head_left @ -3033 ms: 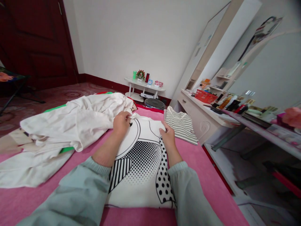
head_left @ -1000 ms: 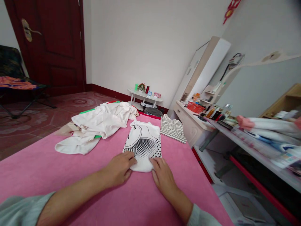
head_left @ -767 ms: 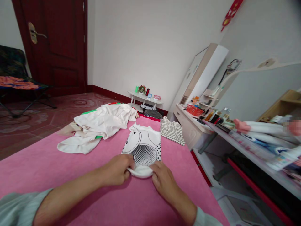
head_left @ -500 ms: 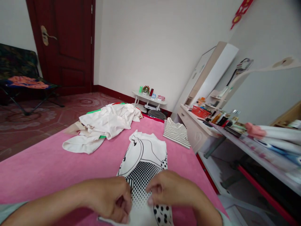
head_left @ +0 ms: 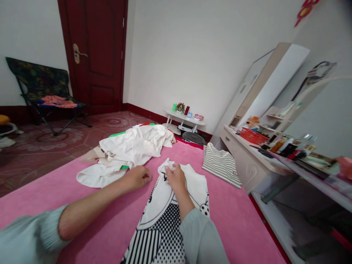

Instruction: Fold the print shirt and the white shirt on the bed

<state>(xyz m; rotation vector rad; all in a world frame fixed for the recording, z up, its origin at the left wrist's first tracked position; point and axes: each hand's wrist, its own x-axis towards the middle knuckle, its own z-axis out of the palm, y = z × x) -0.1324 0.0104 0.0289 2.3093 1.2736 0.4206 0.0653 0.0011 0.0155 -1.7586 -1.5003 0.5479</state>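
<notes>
A white garment with black dots and stripes lies lengthwise on the pink bed cover. My right hand is at its far left corner, fingers closed on the white fabric there. Just left of that corner, my left hand hovers over the cover with its fingers curled; whether anything is between them is too small to tell. Beyond my left hand is a loose heap of white clothes with green and red edges. A folded striped shirt rests at the right.
A dressing table with a red basket and bottles stands along the right side. Past the bed are a small white shelf and a round dark object. A folding chair is by the door at left.
Both hands have moved forward from the garment's near part to its far end. My right hand has taken hold of the far left corner. The view has turned slightly left.
</notes>
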